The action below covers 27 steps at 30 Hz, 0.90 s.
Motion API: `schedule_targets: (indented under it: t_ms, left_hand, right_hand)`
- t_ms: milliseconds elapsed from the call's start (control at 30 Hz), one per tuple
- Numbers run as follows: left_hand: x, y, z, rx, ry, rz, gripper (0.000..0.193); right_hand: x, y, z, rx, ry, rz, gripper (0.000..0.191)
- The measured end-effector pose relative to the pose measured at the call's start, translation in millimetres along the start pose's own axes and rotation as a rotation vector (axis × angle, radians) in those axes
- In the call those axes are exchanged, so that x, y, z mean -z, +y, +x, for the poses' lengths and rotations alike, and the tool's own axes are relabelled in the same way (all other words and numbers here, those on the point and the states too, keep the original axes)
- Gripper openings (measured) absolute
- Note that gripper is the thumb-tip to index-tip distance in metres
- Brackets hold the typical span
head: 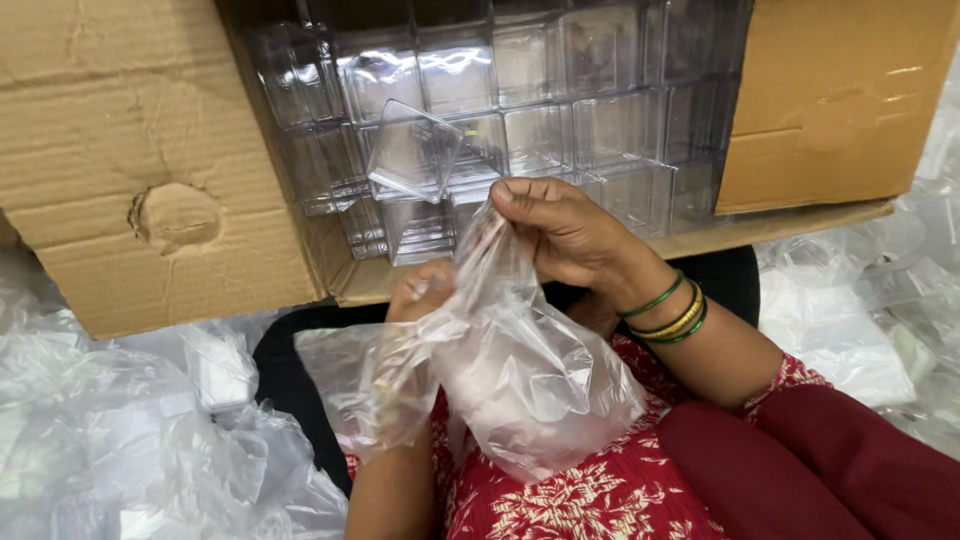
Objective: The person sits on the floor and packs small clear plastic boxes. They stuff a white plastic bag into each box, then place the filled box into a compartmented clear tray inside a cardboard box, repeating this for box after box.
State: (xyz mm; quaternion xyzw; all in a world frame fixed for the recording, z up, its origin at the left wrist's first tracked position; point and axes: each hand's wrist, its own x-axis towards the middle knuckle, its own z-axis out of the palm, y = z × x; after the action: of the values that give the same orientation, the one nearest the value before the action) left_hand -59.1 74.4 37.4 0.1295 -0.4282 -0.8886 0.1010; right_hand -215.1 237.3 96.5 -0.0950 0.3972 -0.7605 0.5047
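Note:
A clear plastic bag hangs crumpled over my lap. My right hand pinches its upper edge between thumb and fingers; green and gold bangles ring that wrist. My left hand is pushed inside the bag, partly veiled by the film, fingers curled near the top. Just above both hands a clear square plastic box sits tilted at the front of several stacked ones.
A large open cardboard carton lies on its side in front of me, filled with rows of clear plastic boxes. Heaps of loose clear plastic bags lie on the left, and more wrapped items on the right.

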Motion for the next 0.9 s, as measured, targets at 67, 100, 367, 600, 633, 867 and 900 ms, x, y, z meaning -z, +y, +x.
schedule_targets:
  t_ms: [67,100,367,600,633,867,900]
  left_hand:
    - [1.7,0.3,5.0,-0.016,0.028,0.011,0.016]
    - [2.9,2.1,9.4,-0.039,0.051,0.023,0.016]
    - [-0.4,24.3,36.5,-0.198,0.227,0.101,0.018]
    - [-7.8,34.3,89.7,-0.39,0.469,0.255,0.02]
    - [-7.9,31.0,96.6,-0.405,0.508,0.278,0.02]
    - [6.7,-6.0,114.4,-0.503,0.575,0.154,0.023]
    - [9.4,-10.9,113.2,-0.497,0.581,0.174,0.023]
  right_hand:
    - [-3.2,-2.3,4.1,0.001,-0.146,0.119,0.017]
    - [-4.6,-4.1,6.9,0.007,-0.219,0.178,0.018]
    - [-2.7,-62.0,60.9,0.168,-0.034,-0.176,0.014]
    - [-24.7,-56.4,138.6,0.698,0.148,-1.118,0.016]
    - [-25.3,-50.4,148.6,0.763,0.215,-1.211,0.016]
    - [-5.8,-31.0,176.9,0.709,0.324,-1.635,0.025]
    - [-2.7,-29.4,174.2,0.656,0.277,-1.628,0.027]
